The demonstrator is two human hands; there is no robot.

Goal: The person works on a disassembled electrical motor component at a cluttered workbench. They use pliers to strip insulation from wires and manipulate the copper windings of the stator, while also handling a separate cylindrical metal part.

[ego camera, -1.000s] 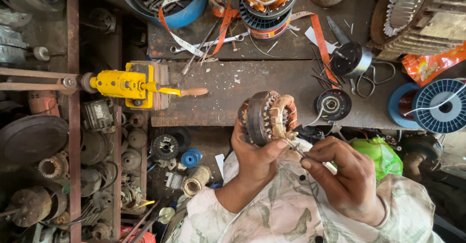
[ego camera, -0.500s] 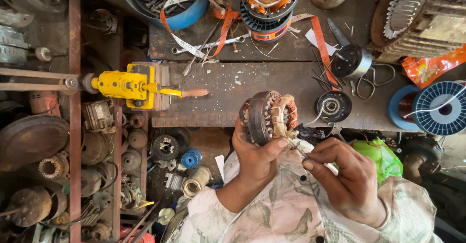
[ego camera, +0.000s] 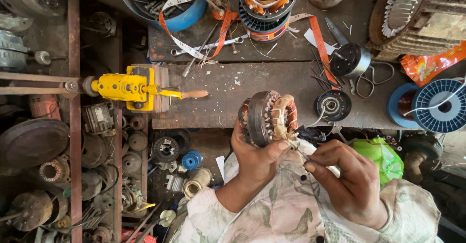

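1. Wooden workbench (ego camera: 228, 90): runs across the upper middle of the view; its top carries tools, wire scraps and motor parts.
2. Large finned motor housing (ego camera: 417, 17): sits at the top right corner of the bench.
3. Blue bowl (ego camera: 187, 15): stands at the top edge, filled with small parts; a measuring tape (ego camera: 182, 41) trails out of it across the bench.
4. Second stator (ego camera: 268, 5): stands at the top centre, with orange tape draped beside it.
5. Blue wire spool (ego camera: 444, 105): lies at the right edge, just off the bench end.
6. Yellow hand-cranked winder (ego camera: 128, 85): is fixed at the left end of the bench, its wooden handle pointing right.
7. Motor stator (ego camera: 267, 117): is held above the near edge of the bench, in front of the person's chest, with its copper windings facing right.
8. Left hand (ego camera: 255, 158): is closed around the lower part of the motor stator, thumb pressed at the winding end.
9. Right hand (ego camera: 347, 175): is just right of the motor stator, its fingertips pinched shut on a thin wire lead (ego camera: 297, 148) that runs to the windings.
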